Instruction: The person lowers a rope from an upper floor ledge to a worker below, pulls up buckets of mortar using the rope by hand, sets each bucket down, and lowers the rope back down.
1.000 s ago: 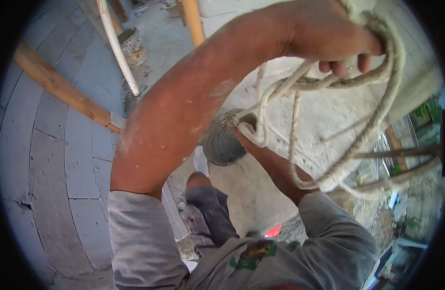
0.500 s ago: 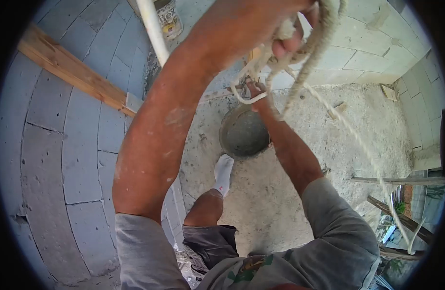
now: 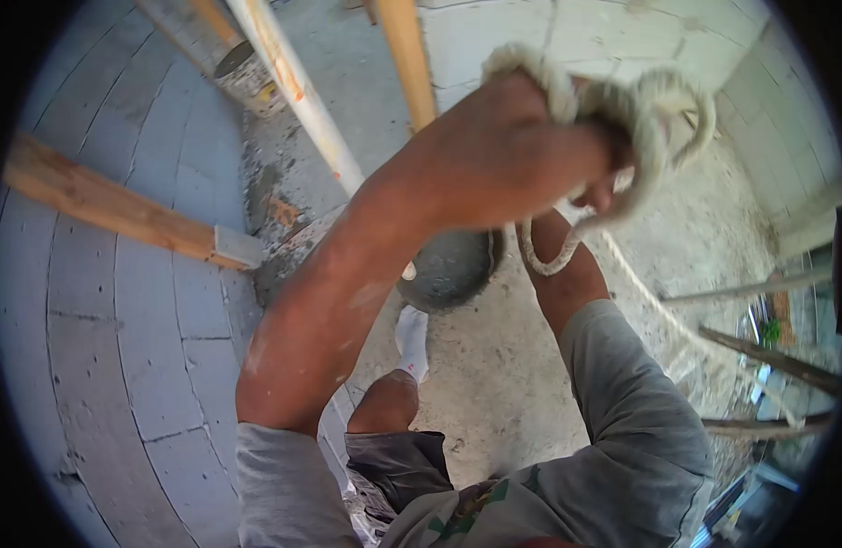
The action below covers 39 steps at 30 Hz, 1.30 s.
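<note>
Thick off-white rope [image 3: 652, 137] is looped over and around my left hand [image 3: 581, 160], which is raised across the upper middle with its fingers curled round the rope. My right forearm [image 3: 567, 265] reaches up behind it; the right hand is hidden behind my left hand and the coils. A thinner length of rope [image 3: 663, 315] trails down to the right. Below my left wrist, a round dark bucket [image 3: 457, 274] with grey contents stands on the floor, partly covered by my arm.
A grey block wall [image 3: 147, 320] and a wooden beam [image 3: 110, 205] are at left. A white pole [image 3: 297, 91] slants behind my left arm. A wooden post [image 3: 407, 64] and a stained bucket [image 3: 252, 82] stand farther back. Poles [image 3: 773, 356] cross the right edge.
The view has shifted. My left hand stays raised with the rope, its coils now bunched closer around it. My right hand, seen earlier near the bucket, has gone out of sight behind my left.
</note>
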Available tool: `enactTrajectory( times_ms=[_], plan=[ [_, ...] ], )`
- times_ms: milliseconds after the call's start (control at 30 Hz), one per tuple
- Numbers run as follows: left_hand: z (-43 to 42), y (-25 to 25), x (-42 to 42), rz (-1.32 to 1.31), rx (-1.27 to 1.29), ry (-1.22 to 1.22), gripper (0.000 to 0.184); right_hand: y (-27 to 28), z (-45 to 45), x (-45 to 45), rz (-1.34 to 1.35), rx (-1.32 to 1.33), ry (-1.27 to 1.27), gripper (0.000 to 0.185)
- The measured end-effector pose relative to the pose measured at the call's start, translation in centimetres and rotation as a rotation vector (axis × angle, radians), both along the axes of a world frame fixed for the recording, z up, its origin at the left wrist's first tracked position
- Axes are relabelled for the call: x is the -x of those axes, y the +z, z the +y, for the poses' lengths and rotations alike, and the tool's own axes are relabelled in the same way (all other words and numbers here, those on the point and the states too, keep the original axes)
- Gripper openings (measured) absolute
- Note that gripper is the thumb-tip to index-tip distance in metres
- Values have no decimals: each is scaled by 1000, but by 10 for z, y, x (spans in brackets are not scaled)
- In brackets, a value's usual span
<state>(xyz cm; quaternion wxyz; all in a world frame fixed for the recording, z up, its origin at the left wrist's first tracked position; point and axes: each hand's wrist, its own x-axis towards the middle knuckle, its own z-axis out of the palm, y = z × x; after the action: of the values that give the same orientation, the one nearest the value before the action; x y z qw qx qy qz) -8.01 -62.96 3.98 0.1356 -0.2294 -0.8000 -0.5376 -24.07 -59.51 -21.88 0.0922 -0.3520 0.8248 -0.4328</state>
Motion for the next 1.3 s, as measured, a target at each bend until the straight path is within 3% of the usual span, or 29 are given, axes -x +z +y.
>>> enactTrajectory(
  times_ms=[67, 200, 300, 367, 400, 433, 500, 567, 633, 700, 767, 867, 967, 1067, 1167, 1300],
  plan=[
    [39, 3, -12, -53, -56, -145, 13, -11, 66, 3, -7, 63, -163, 25],
    [130, 1, -44, -78, -23, -440, 35, -80, 252, -58, -185, -125, -531, 29],
    [202, -3, -78, -234, 165, -702, 44, -131, 394, -168, -625, -508, -692, 38],
    [247, -12, -97, -393, 262, -802, 47, -120, 460, -260, -974, -477, -856, 46],
    [270, -19, -102, -497, 272, -833, 49, -196, 507, -314, -875, -582, -918, 49],
    [297, -28, -105, -595, 297, -857, 51, -193, 536, -352, -812, -608, -1089, 49],
    [356, -60, -119, -542, 210, -879, 51, -181, 575, -425, -704, -689, -1412, 50],
    [431, -94, -135, -551, 228, -905, 53, -231, 649, -485, -951, -438, -1383, 54],
    [489, -127, -173, -571, 361, -936, 56, -201, 686, -526, -1028, -313, -1517, 57],
    [544, -177, -202, -589, 456, -981, 58, -250, 730, -559, -953, -195, -1764, 60],
    [560, -206, -200, -464, 607, -1023, 56, -272, 734, -570, -748, -262, -1888, 64],
    [604, -233, -209, -724, 1040, -954, 55, -277, 753, -588, -1102, -202, -1890, 58],
    [632, -279, -231, -232, 933, -1024, 49, -292, 736, -615, -1005, -71, -1999, 54],
    [660, -319, -246, -683, 626, -1072, 47, -296, 702, -642, -1022, 10, -2020, 48],
    [688, -337, -257, -1042, 560, -989, 45, -317, 659, -679, -1168, 27, -1979, 45],
    [687, -439, -249, -1144, 599, -928, 50, -329, 611, -714, -1243, 29, -2008, 41]
  ],
)
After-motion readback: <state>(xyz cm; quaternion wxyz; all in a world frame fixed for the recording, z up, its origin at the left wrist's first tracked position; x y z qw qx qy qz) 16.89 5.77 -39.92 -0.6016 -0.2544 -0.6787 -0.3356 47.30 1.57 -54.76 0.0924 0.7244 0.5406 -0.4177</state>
